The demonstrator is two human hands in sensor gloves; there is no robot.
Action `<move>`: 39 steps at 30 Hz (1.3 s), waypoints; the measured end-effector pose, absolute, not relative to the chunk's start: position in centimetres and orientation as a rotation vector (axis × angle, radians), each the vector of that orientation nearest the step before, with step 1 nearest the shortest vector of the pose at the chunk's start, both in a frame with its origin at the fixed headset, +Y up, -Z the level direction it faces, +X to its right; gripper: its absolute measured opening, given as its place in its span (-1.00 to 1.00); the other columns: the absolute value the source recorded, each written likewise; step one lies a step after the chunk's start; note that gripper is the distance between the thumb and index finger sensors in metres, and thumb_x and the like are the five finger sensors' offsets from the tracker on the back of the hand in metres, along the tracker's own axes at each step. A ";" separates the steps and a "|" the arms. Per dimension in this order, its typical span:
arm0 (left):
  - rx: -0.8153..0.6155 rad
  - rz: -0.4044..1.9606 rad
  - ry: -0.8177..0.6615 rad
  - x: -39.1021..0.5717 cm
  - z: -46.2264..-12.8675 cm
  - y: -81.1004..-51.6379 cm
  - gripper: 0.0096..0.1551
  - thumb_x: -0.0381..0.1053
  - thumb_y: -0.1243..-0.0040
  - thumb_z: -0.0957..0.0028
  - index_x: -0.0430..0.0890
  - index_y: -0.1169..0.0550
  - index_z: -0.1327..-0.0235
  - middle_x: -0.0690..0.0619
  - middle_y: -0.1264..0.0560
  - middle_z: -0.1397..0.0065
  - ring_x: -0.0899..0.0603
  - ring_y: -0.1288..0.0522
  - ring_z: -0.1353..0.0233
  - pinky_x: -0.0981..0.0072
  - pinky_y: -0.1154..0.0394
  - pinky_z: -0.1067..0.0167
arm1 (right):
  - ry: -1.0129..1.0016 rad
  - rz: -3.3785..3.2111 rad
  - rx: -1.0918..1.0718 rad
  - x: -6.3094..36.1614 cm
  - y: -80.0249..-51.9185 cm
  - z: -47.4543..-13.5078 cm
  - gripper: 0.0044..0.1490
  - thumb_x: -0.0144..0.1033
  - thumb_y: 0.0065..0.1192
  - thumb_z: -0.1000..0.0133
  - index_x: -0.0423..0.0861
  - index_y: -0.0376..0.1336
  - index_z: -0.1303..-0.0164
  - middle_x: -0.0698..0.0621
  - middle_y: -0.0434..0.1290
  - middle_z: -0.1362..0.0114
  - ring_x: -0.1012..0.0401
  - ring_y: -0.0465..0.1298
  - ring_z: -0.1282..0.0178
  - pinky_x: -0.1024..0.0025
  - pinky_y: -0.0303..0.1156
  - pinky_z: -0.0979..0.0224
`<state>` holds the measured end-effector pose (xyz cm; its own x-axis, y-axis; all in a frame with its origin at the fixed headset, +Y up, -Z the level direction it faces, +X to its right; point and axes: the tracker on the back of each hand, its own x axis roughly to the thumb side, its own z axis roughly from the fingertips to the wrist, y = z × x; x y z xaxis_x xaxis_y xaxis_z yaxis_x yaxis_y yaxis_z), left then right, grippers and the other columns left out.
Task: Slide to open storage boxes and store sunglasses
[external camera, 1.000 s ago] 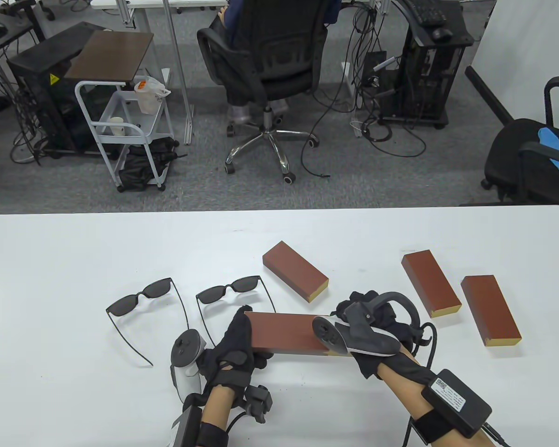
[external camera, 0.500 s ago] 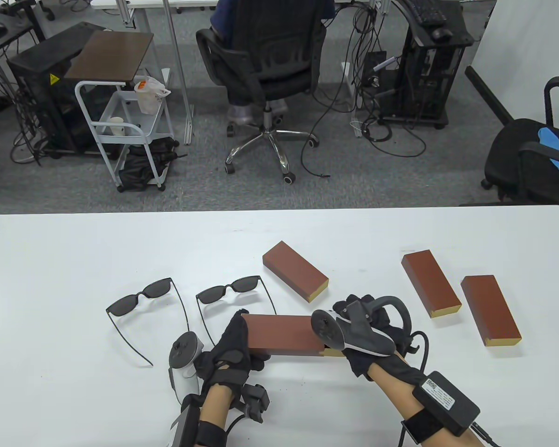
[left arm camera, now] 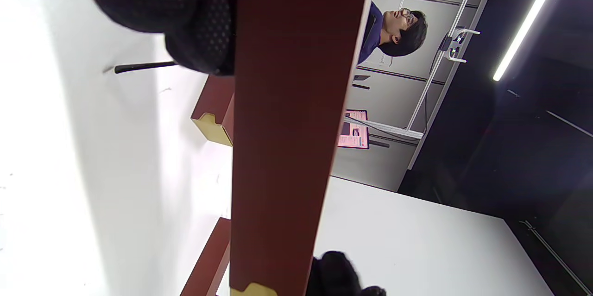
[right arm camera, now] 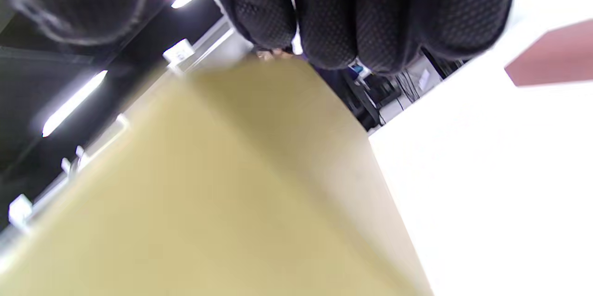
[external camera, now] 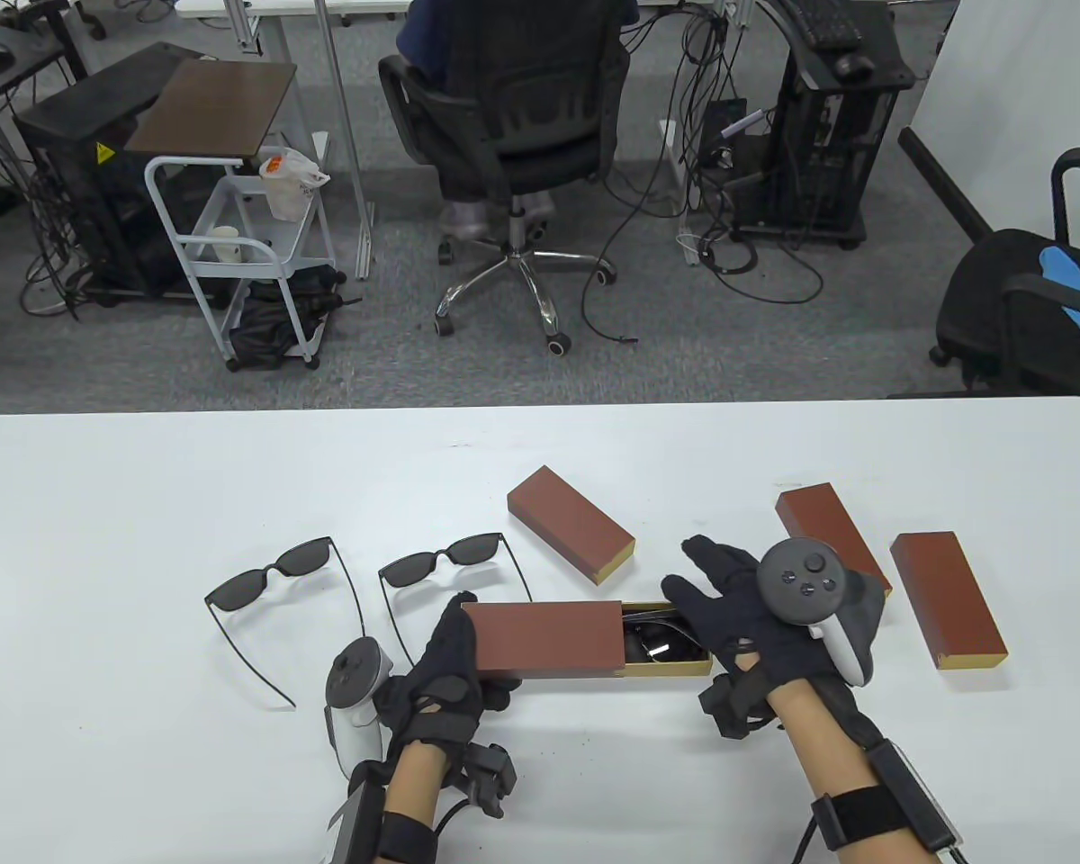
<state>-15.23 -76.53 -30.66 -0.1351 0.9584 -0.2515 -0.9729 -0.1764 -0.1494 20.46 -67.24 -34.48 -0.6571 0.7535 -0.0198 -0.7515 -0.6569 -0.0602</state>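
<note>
Storage box (external camera: 544, 639), brown sleeve with tan inner tray (external camera: 675, 668), is lying near the front of the white table (external camera: 144, 504), the tray sticking out to the right with dark sunglasses (external camera: 652, 641) lying inside. Left hand (external camera: 450, 670) is gripping the sleeve's left end, fingers curled round it; right hand (external camera: 747, 612) is resting at the tray's right end, fingers spread and relaxed, grasping nothing. Two more pairs of sunglasses (external camera: 274, 576) (external camera: 445, 562) are lying open just left of the box, and three closed boxes (external camera: 569, 524) (external camera: 830, 544) (external camera: 947, 598) are sitting behind and to the right.

Even, bright overhead light fills the table view, sharp throughout, with soft short shadows under things on the white surface (external camera: 144, 504). In the left wrist view a ceiling tube (left arm camera: 526, 22) glares at 2 o'clock. The right wrist view is blurred, its white surface overexposed at 3 o'clock.
</note>
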 end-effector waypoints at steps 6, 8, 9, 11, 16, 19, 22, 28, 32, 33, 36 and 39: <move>-0.330 1.732 0.054 -15.1 -30.6 -76.7 -0.13 0.35 0.32 -0.09 0.05 0.04 -0.65 -0.11 -0.42 -0.35 -0.16 -0.56 -0.12 -0.01 -0.51 -0.03 | 0.092 1.803 -0.080 21.2 -71.9 -34.2 -0.21 0.23 0.25 0.15 0.03 0.31 -0.22 -0.20 0.39 -0.40 -0.12 0.57 -0.14 0.07 0.57 -0.03; -0.325 1.727 0.061 -15.1 -30.6 -76.7 -0.13 0.35 0.32 -0.08 0.04 0.04 -0.65 -0.11 -0.42 -0.35 -0.17 -0.56 -0.12 -0.02 -0.50 -0.03 | 0.066 1.801 -0.088 21.1 -72.5 -33.9 -0.23 0.20 0.27 0.14 0.03 0.30 -0.22 -0.20 0.40 -0.38 -0.09 0.59 -0.10 0.13 0.60 -0.01; -0.320 1.721 0.064 -15.2 -30.6 -76.8 -0.13 0.34 0.31 -0.08 0.04 0.03 -0.65 -0.11 -0.43 -0.34 -0.17 -0.56 -0.11 -0.02 -0.51 -0.03 | 0.048 1.817 -0.082 21.1 -72.6 -33.9 -0.23 0.20 0.27 0.14 0.02 0.31 -0.21 -0.20 0.42 -0.36 -0.08 0.61 -0.07 0.15 0.62 0.01; -0.320 1.721 0.062 -15.2 -30.6 -76.8 -0.13 0.34 0.31 -0.08 0.04 0.02 -0.65 -0.12 -0.43 -0.34 -0.17 -0.56 -0.10 -0.02 -0.51 -0.02 | 0.027 1.844 -0.070 21.2 -73.0 -33.8 -0.30 0.17 0.27 0.12 0.07 0.33 -0.18 -0.14 0.46 -0.33 -0.02 0.64 -0.03 0.21 0.64 0.03; -0.324 1.710 0.052 -15.1 -30.6 -76.7 -0.13 0.34 0.30 -0.08 0.04 0.01 -0.65 -0.12 -0.43 -0.34 -0.17 -0.56 -0.10 -0.03 -0.50 -0.02 | -0.058 1.822 -0.113 21.4 -73.4 -33.3 -0.41 0.01 0.37 0.15 0.06 0.40 -0.08 -0.13 0.53 -0.25 -0.01 0.67 0.07 0.20 0.66 0.09; -0.327 1.710 0.045 -15.0 -30.6 -76.7 -0.13 0.34 0.31 -0.09 0.04 0.01 -0.65 -0.12 -0.43 -0.34 -0.17 -0.56 -0.10 -0.02 -0.51 -0.02 | -0.072 1.852 -0.118 21.6 -73.2 -33.1 -0.42 0.02 0.38 0.16 0.08 0.41 -0.06 -0.10 0.55 -0.23 0.02 0.69 0.10 0.25 0.68 0.16; -0.331 1.703 0.035 -14.9 -30.6 -76.6 -0.13 0.35 0.31 -0.09 0.05 0.02 -0.65 -0.12 -0.43 -0.35 -0.17 -0.56 -0.11 -0.02 -0.50 -0.03 | -0.123 1.839 -0.142 21.6 -73.2 -32.7 -0.40 0.01 0.40 0.17 0.06 0.40 -0.07 -0.12 0.56 -0.21 0.01 0.70 0.12 0.24 0.68 0.17; -0.318 1.722 0.044 -14.8 -30.5 -76.3 -0.13 0.35 0.32 -0.10 0.05 0.05 -0.65 -0.10 -0.41 -0.36 -0.16 -0.56 -0.13 -0.01 -0.51 -0.05 | -0.107 1.770 0.041 20.3 -73.4 -32.2 -0.09 0.23 0.16 0.11 0.03 0.06 -0.38 -0.20 0.18 -0.51 -0.11 0.44 -0.30 0.09 0.50 -0.24; -0.317 1.728 0.065 -14.5 -30.4 -76.2 -0.13 0.36 0.31 -0.10 0.03 0.03 -0.65 -0.10 -0.44 -0.36 -0.15 -0.59 -0.13 0.00 -0.53 -0.03 | -0.067 1.674 0.115 19.4 -73.7 -32.1 0.13 0.42 0.05 0.17 0.03 -0.19 -0.43 -0.18 -0.11 -0.59 -0.15 0.13 -0.51 0.04 0.27 -0.47; -0.329 1.734 0.055 -14.4 -30.4 -76.2 -0.13 0.35 0.31 -0.10 0.03 0.03 -0.65 -0.10 -0.44 -0.37 -0.16 -0.59 -0.14 -0.01 -0.53 -0.04 | -0.054 1.663 0.134 19.3 -73.7 -32.1 0.15 0.45 0.03 0.18 0.03 -0.22 -0.43 -0.17 -0.14 -0.59 -0.15 0.07 -0.53 0.04 0.22 -0.49; -0.370 1.746 0.007 -13.6 -30.4 -76.1 -0.11 0.34 0.33 -0.10 0.02 0.12 -0.64 -0.11 -0.39 -0.45 -0.18 -0.56 -0.22 -0.04 -0.51 -0.10 | 0.038 1.634 0.212 18.9 -73.8 -32.1 0.22 0.55 -0.06 0.20 0.03 -0.30 -0.43 -0.14 -0.25 -0.61 -0.13 -0.06 -0.57 0.02 0.10 -0.54; -0.414 1.751 -0.031 -12.6 -30.3 -76.0 -0.10 0.34 0.34 -0.09 0.02 0.18 -0.62 -0.11 -0.34 -0.48 -0.19 -0.53 -0.26 -0.06 -0.49 -0.13 | 0.109 1.630 0.263 18.5 -74.1 -32.1 0.26 0.61 -0.12 0.21 0.04 -0.38 -0.42 -0.13 -0.36 -0.60 -0.12 -0.17 -0.59 0.01 0.01 -0.57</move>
<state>-12.59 -75.98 -30.32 -0.1619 0.9525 -0.2579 -0.9427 -0.2266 -0.2449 18.49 -74.10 -32.07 -0.0561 0.9930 0.1038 -0.9703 -0.0787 0.2286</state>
